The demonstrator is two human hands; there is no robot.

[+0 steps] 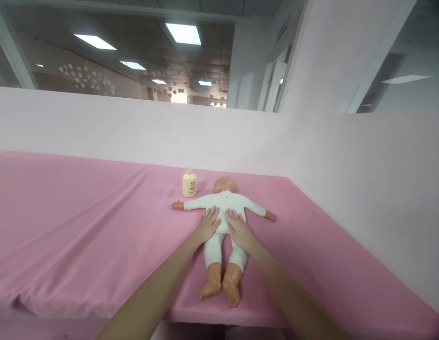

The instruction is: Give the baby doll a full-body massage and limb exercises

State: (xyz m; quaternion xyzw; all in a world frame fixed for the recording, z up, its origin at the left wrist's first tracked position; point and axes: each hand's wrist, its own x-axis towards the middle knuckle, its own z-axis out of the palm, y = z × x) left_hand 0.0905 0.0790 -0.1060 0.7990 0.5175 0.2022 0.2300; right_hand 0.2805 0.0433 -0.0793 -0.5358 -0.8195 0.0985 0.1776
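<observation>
A baby doll (225, 200) in a white long-sleeved top and white leggings lies stretched out on a pink sheet (109, 226). Its head points away from me, its arms are spread wide, and its bare feet are towards me. My left hand (208, 225) lies flat on the left side of the doll's lower torso, fingers extended. Opposite it, my right hand (238, 228) rests flat on the right side, fingers also stretched out. Both hands touch the clothing and grip nothing. Beyond the doll's left-lying arm stands a pale yellow bottle (189, 184) with dark print.
The pink-covered surface meets a white wall (152, 132) at the back and another wall (347, 165) at the right. Above the back wall, a wide window (134, 56) shows ceiling lights and hanging decorations. The sheet is wrinkled on the left.
</observation>
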